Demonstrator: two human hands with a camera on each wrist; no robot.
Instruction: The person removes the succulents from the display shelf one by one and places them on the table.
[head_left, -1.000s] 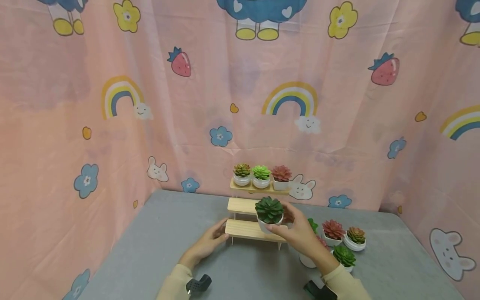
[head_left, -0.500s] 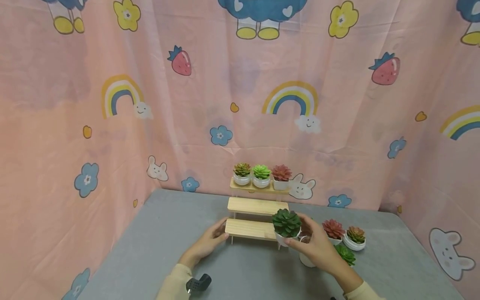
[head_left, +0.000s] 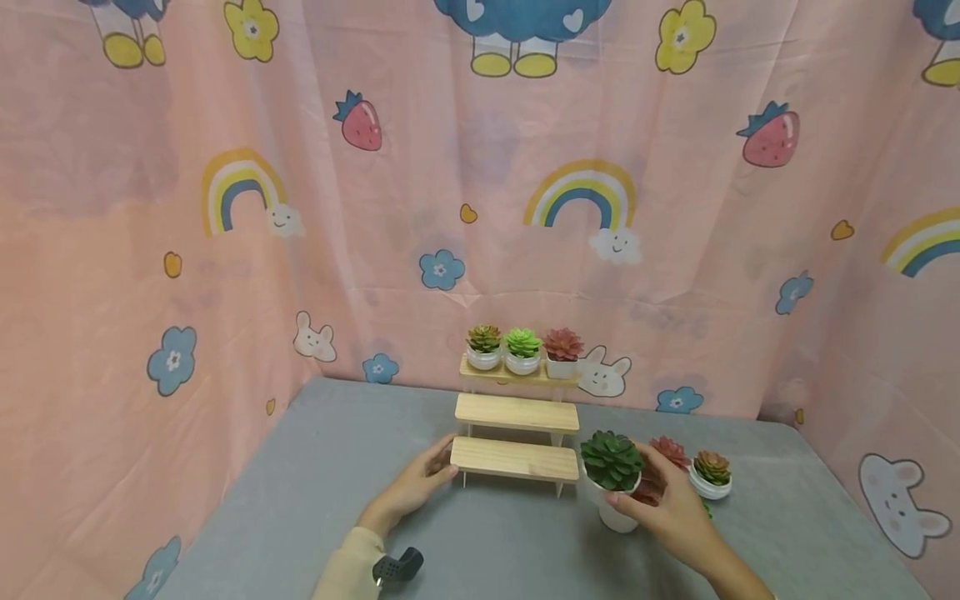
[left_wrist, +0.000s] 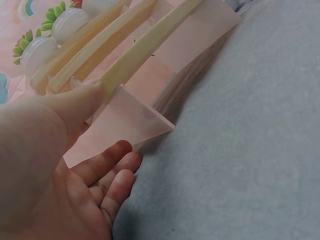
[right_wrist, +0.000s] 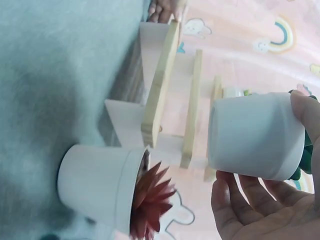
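Observation:
My right hand (head_left: 678, 512) grips a dark green potted succulent (head_left: 611, 460) by its white pot. In the right wrist view that pot (right_wrist: 255, 137) is raised, with the thumb on one side and the fingers on the other. My left hand (head_left: 411, 486) holds the left end of a three-tier wooden display stand (head_left: 516, 458). The left wrist view has its thumb (left_wrist: 82, 102) on the lowest board's end and fingers beside the translucent side leg (left_wrist: 122, 122). On the top tier sit three small succulents, olive (head_left: 484, 342), bright green (head_left: 522, 346) and red (head_left: 562, 348).
Right of the stand, a white pot with a red succulent (right_wrist: 152, 205) stands close below the held one. Behind my right hand are another red succulent (head_left: 670, 451) and a brownish-green one (head_left: 712, 471). A patterned pink curtain (head_left: 465, 192) hangs behind the grey table (head_left: 337, 450).
My right hand has carried the dark green succulent from in front of the stand's lower tiers to the right, past the stand's right end. My left hand has stayed at the left end.

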